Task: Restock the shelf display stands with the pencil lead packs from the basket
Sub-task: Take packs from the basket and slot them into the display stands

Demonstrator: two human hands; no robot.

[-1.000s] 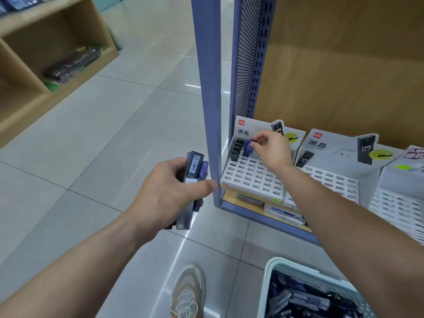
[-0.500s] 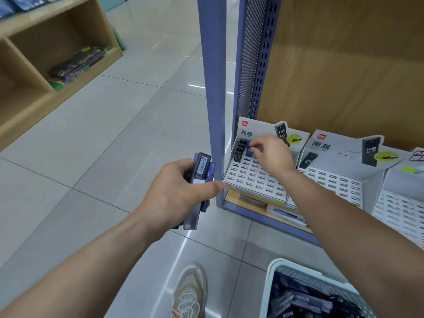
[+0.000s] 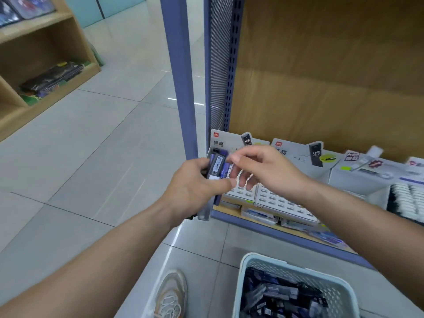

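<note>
The left hand [image 3: 195, 187] grips a bundle of pencil lead packs [image 3: 216, 167], slim hard cases in dark and violet plastic with white barcode labels, in front of the display stand [image 3: 241, 195] at the left end of the shelf [image 3: 275, 228]. The right hand [image 3: 263, 171] is loosely spread, its thumb tip at the bundle's top, and I cannot tell whether it pinches a pack. The step looks like drawing one pack, which must then slide end-first into a narrow slot of the white gridded stand, while more packs fill the pale-blue lattice basket [image 3: 243, 283].
</note>
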